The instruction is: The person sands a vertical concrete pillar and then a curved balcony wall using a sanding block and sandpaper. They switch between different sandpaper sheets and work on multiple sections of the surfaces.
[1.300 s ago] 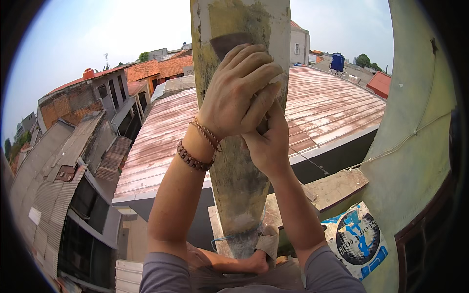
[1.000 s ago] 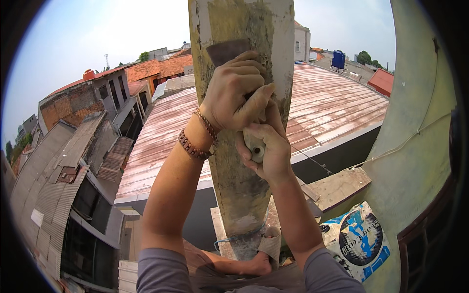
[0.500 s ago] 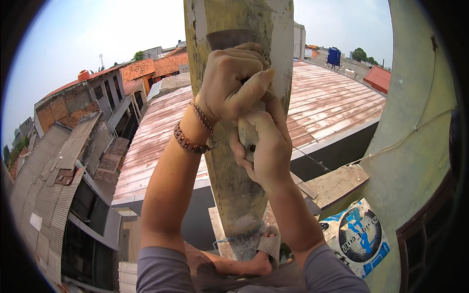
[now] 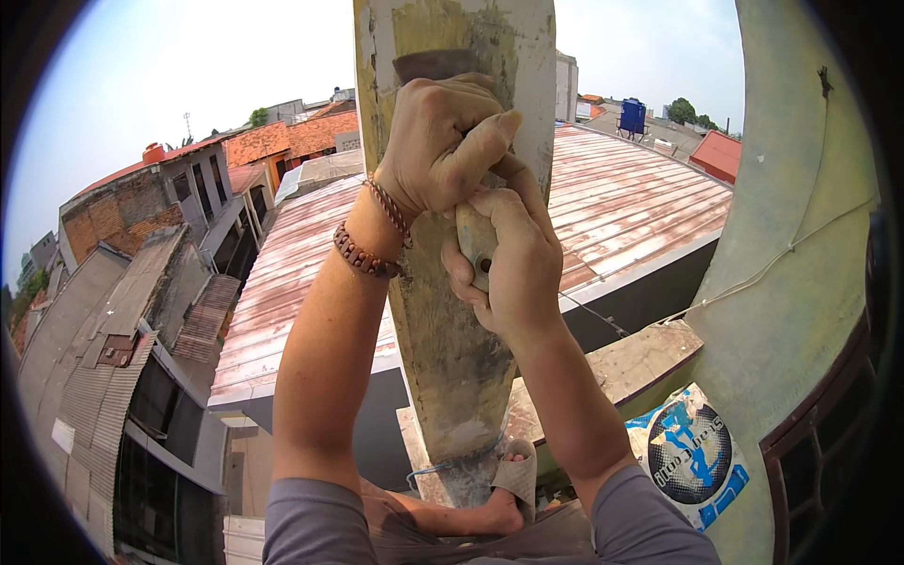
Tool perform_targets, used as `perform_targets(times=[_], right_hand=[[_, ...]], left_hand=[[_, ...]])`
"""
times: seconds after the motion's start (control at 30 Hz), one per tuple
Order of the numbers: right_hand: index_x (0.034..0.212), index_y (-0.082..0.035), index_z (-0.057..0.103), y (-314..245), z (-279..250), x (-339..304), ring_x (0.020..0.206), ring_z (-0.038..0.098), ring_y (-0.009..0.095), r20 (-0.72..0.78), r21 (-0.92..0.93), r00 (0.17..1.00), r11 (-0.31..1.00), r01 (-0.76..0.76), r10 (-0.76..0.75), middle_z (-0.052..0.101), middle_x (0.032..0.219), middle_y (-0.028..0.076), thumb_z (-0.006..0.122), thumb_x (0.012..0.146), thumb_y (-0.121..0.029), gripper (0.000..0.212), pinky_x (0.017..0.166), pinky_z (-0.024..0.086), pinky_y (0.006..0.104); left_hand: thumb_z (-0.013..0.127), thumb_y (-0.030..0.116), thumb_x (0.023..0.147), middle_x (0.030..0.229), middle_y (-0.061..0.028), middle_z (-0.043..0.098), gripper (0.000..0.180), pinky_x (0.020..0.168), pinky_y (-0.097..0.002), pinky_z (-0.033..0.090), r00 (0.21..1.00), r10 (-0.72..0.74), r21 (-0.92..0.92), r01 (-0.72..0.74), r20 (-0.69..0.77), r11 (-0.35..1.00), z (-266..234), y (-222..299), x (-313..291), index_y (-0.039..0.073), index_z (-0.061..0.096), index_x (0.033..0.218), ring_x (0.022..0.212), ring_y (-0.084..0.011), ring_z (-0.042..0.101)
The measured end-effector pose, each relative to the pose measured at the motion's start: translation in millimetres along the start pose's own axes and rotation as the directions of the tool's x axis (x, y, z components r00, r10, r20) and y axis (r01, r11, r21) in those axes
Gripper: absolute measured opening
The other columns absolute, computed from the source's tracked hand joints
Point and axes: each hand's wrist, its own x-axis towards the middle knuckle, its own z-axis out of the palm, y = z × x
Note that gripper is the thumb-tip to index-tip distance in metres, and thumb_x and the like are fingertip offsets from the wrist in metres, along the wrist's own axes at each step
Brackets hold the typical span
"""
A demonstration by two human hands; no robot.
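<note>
While the right hand [image 4: 520,254] grips 1 rounded scraper handle [image 4: 475,241], the left hand [image 4: 441,143], at its 11 o'clock, clasps the flat blade [image 4: 433,64] against 1 mottled column [image 4: 457,367].

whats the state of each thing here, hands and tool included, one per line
scraper: held, blade against the pillar
left hand: closed over scraper near blade
right hand: closed around scraper's handle end
pillar: upright, paint patchy and stained
sandal: worn
metal roof: faded, patchy red
</note>
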Motion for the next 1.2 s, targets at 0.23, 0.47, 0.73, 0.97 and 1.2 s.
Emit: perform_targets(times=[0.23,0.47,0.73,0.97,1.2], right_hand=[[0.127,-0.009,0.047,14.5,-7.0,-12.8,0.047,0.05,0.011,-0.013,-0.016,1.0,1.0,-0.013,0.012,0.056,0.084,0.006,0.042,0.097,-0.015,0.031,0.032,0.031,0.0229],[0.124,-0.008,0.05,-19.0,15.0,14.4,0.04,0.045,0.009,0.002,0.136,0.999,0.99,-0.048,0.048,0.056,0.082,0.006,0.047,0.096,-0.012,0.029,0.035,0.031,0.0234],[0.127,-0.01,0.045,-1.9,5.4,-6.0,0.041,0.047,0.011,0.016,-0.006,1.0,1.0,-0.022,0.022,0.055,0.082,0.008,0.042,0.097,-0.015,0.03,0.031,0.029,0.0223],[0.128,-0.01,0.047,2.7,-6.3,-10.1,0.041,0.049,0.012,0.011,-0.008,0.997,0.997,-0.072,0.072,0.057,0.084,0.007,0.043,0.098,-0.017,0.031,0.03,0.027,0.0231],[0.127,-0.01,0.048,-36.3,21.0,15.7,0.04,0.047,0.012,-0.051,0.06,0.989,0.989,-0.133,0.136,0.057,0.076,0.006,0.043,0.097,-0.017,0.031,0.03,0.027,0.0241]], left_hand=[[0.059,0.018,0.078,0.047,-0.0089,0.044,0.034,0.068,-0.0394,0.054,0.998,-0.057,0.009,0.057,-0.009,0.998,10.8,13.9,-28.3,0.001,0.048,0.05,0.043,-0.0293,0.043],[0.06,0.017,0.076,0.047,-0.0106,0.045,0.031,0.057,-0.0383,0.047,0.999,-0.039,0.037,0.038,0.019,0.999,-9.1,-7.6,11.3,0.0,0.05,0.051,0.046,-0.0288,0.045],[0.059,0.018,0.075,0.048,-0.011,0.043,0.032,0.076,-0.0409,0.055,0.993,-0.114,-0.028,0.115,0.02,0.993,-0.1,7.4,-8.0,0.0,0.05,0.051,0.044,-0.0296,0.042],[0.058,0.019,0.078,0.05,-0.0101,0.047,0.031,0.05,-0.037,0.043,0.995,-0.095,-0.053,0.095,0.004,0.994,6.3,11.0,-11.5,0.0,0.051,0.054,0.045,-0.0288,0.041],[0.059,0.017,0.078,0.049,-0.0091,0.045,0.03,0.048,-0.036,0.041,0.986,0.162,0.139,-0.158,-0.021,0.978,-4.5,-14.4,14.6,0.0,0.049,0.055,0.045,-0.0281,0.042]])
